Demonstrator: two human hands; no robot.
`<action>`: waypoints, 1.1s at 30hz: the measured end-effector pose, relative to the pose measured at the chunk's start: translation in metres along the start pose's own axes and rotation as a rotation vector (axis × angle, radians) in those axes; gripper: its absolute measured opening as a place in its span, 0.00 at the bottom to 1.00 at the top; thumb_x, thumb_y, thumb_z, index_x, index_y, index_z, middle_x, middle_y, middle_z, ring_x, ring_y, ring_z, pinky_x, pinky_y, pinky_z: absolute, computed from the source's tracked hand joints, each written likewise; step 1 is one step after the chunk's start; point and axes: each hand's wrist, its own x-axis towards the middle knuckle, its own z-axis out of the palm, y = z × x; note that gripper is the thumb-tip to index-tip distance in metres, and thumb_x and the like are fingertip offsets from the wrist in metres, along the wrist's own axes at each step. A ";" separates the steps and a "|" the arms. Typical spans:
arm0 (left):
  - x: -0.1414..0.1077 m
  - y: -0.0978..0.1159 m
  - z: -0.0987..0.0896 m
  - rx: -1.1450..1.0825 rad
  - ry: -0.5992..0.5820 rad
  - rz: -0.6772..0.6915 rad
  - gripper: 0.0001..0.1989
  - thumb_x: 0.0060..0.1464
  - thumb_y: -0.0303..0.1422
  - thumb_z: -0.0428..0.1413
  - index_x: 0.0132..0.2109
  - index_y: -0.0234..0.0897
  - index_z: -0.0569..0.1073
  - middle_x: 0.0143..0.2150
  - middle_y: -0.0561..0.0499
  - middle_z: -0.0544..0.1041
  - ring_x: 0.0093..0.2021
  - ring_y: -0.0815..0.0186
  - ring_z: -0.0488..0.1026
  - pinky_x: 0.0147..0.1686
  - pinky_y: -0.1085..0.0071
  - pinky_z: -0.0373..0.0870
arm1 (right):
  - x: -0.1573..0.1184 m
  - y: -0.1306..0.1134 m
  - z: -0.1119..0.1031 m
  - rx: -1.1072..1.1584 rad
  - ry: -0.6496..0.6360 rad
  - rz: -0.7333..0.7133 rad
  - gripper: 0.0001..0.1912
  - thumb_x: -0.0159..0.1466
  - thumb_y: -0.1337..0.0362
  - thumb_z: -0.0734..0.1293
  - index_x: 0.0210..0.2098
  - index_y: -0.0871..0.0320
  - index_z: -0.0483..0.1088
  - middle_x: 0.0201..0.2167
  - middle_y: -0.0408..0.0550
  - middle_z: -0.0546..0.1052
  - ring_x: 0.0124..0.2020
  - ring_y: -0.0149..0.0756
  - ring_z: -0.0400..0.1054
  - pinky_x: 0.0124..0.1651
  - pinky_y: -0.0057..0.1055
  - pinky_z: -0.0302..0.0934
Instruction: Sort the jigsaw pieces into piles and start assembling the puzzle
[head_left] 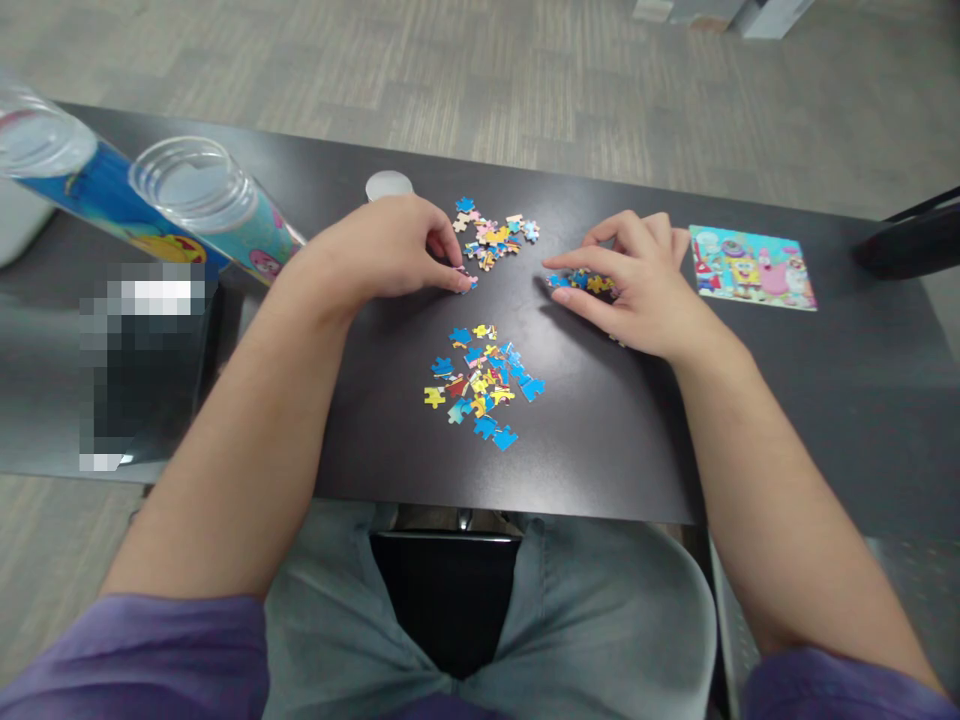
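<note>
My left hand (401,248) pinches a small puzzle piece (468,283) between thumb and fingertips, low over the dark table (375,400). Just beyond it lies a loose pile of pink, yellow and blue pieces (495,236). My right hand (637,280) is spread, fingers apart, over another pile of blue and yellow pieces (579,282), partly hidden beneath it. Nearer to me, a third scattered group of blue, yellow and red pieces (484,380) lies on the tabletop.
A cartoon picture card (754,268) lies at the right. Two clear-topped cartoon containers (142,215) (225,205) stand at the left. A white round lid (388,185) lies behind my left hand, and a black object (911,240) is at the right edge.
</note>
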 end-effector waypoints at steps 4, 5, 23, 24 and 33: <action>0.000 0.003 0.003 -0.049 -0.052 0.007 0.20 0.50 0.54 0.82 0.39 0.49 0.88 0.34 0.48 0.87 0.50 0.45 0.88 0.50 0.53 0.77 | 0.000 -0.001 0.000 -0.002 -0.007 0.008 0.24 0.90 0.38 0.68 0.75 0.32 0.88 0.71 0.60 0.83 0.72 0.82 0.73 0.74 0.82 0.62; 0.000 0.004 0.004 -0.072 -0.054 0.007 0.20 0.51 0.52 0.82 0.40 0.48 0.87 0.35 0.48 0.88 0.49 0.45 0.88 0.50 0.53 0.77 | 0.001 -0.002 0.000 0.006 0.000 0.007 0.24 0.90 0.38 0.68 0.74 0.33 0.89 0.71 0.60 0.83 0.71 0.82 0.73 0.74 0.81 0.62; -0.004 0.018 0.007 -0.017 -0.072 -0.036 0.16 0.59 0.46 0.77 0.46 0.44 0.88 0.42 0.46 0.89 0.53 0.48 0.88 0.58 0.54 0.79 | 0.001 -0.002 0.001 0.004 0.003 0.002 0.25 0.90 0.39 0.67 0.74 0.35 0.89 0.70 0.61 0.84 0.72 0.82 0.73 0.74 0.82 0.63; -0.005 0.020 0.007 -0.020 -0.076 -0.038 0.16 0.59 0.46 0.77 0.47 0.43 0.88 0.42 0.46 0.90 0.54 0.48 0.88 0.58 0.55 0.79 | 0.001 -0.002 0.001 0.000 0.000 0.004 0.24 0.90 0.39 0.67 0.74 0.35 0.89 0.70 0.61 0.83 0.72 0.82 0.73 0.74 0.83 0.62; -0.004 0.013 0.006 -0.004 0.012 -0.010 0.20 0.51 0.57 0.81 0.42 0.52 0.90 0.40 0.50 0.90 0.57 0.44 0.88 0.58 0.50 0.81 | 0.000 -0.004 0.001 -0.005 0.004 0.005 0.26 0.90 0.38 0.65 0.75 0.34 0.88 0.69 0.59 0.84 0.71 0.79 0.74 0.76 0.82 0.62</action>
